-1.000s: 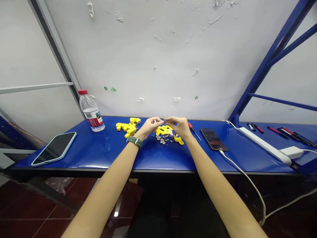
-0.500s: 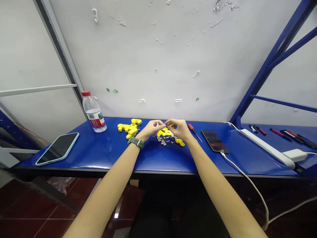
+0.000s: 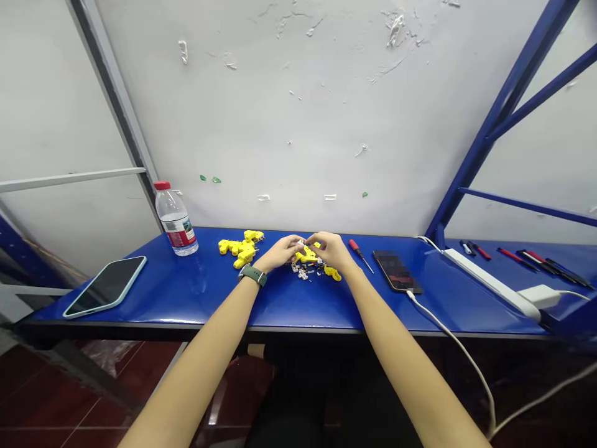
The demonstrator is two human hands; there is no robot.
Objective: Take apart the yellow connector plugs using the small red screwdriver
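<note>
My left hand (image 3: 281,252), with a green watch band on its wrist, is closed on a small white part (image 3: 301,242). My right hand (image 3: 333,250) meets it from the other side, thumb and forefinger pinched at the same white part; whether it grips anything of its own is hidden. Below the fingers lie yellow plastic pieces (image 3: 306,254) and several small white and metal parts (image 3: 303,274). A yellow shell piece (image 3: 333,274) rests beside my right wrist. To the left of my left hand is a group of yellow plug-like pieces (image 3: 244,254).
A red-handled screwdriver (image 3: 360,256) and a charging phone (image 3: 394,272) lie to the right, then a white power strip (image 3: 489,283) and several pens (image 3: 543,261). On the left stand a water bottle (image 3: 176,224) and a light-blue-cased phone (image 3: 108,287). A white wall rises behind the blue table (image 3: 303,311).
The view has shifted slightly, so the scene sits lower and a little left. Both hands stay together; the white part now shows more clearly between their fingertips.
</note>
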